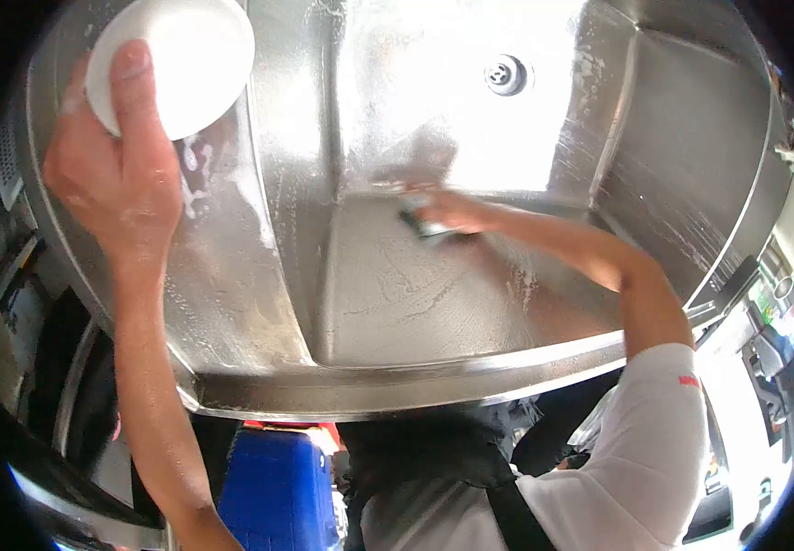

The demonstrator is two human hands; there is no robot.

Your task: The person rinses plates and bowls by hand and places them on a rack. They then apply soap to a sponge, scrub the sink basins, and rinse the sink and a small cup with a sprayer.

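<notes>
My left hand [121, 165] grips a white bowl or dish [185, 64] over the ledge left of the basin, thumb laid across it. Down in the metal sink [397, 303], my right hand [452, 213] is closed on a scrubbing pad [422, 220], greenish dark with a pale part. The pad is against the front wall of the basin, and both it and the hand are smeared by motion. Streaks of suds and water mark the wall around it.
A drain [508, 75] sits in the bright basin floor. Foam [197, 174] lies on the left metal ledge [218, 285]. The sink's front rim [415, 395] runs close to my body. Below it stands a blue container [277, 487].
</notes>
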